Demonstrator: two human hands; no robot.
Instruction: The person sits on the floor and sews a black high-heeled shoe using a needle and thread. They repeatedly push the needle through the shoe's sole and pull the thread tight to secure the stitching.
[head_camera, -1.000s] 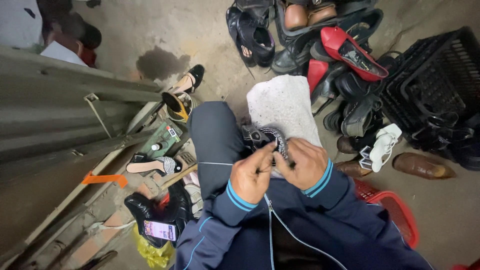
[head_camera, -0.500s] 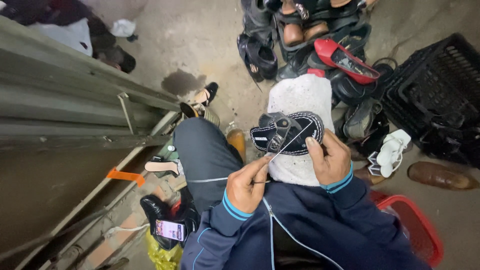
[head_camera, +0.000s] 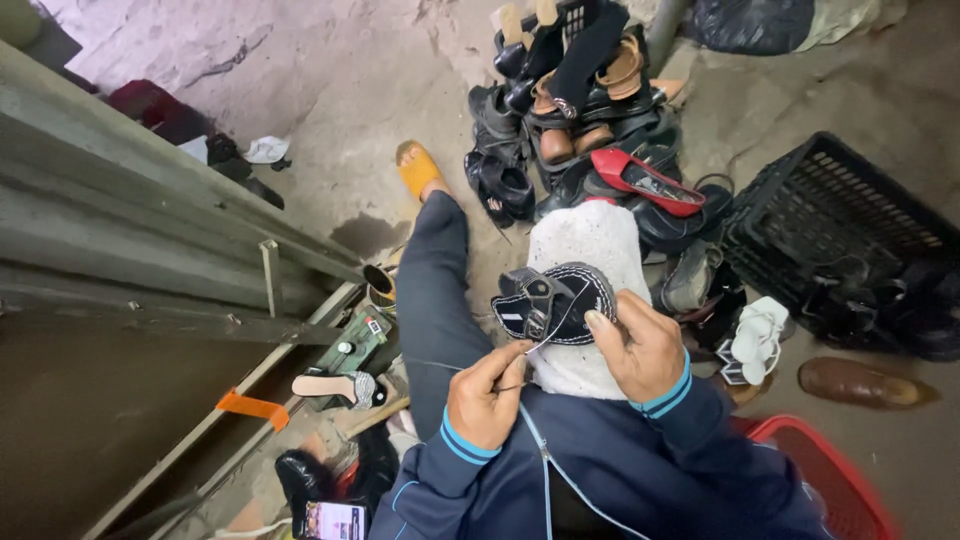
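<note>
A black sandal (head_camera: 548, 302) with white stitching along its sole rests on a pale cloth (head_camera: 585, 240) over my right knee. My right hand (head_camera: 640, 345) holds the sandal by its near edge, thumb on the sole rim. My left hand (head_camera: 488, 395) is closed, pinching a thin thread (head_camera: 545, 335) that runs up to the sandal. Whether a needle is between the fingers is too small to tell. My left leg in dark trousers stretches forward to an orange slipper (head_camera: 417, 168).
A heap of shoes (head_camera: 585, 120) with a red pump (head_camera: 640, 180) lies ahead. A black crate (head_camera: 840, 235) stands at the right, a brown shoe (head_camera: 860, 382) and red basket (head_camera: 820, 470) nearer. Metal rails (head_camera: 150, 260), a small tin (head_camera: 380, 285) and a phone (head_camera: 335, 520) are at the left.
My view has tilted upward, showing more of the floor and shoe heap. The left hand has pulled the thread back from the sandal. The right hand stays on the sandal.
</note>
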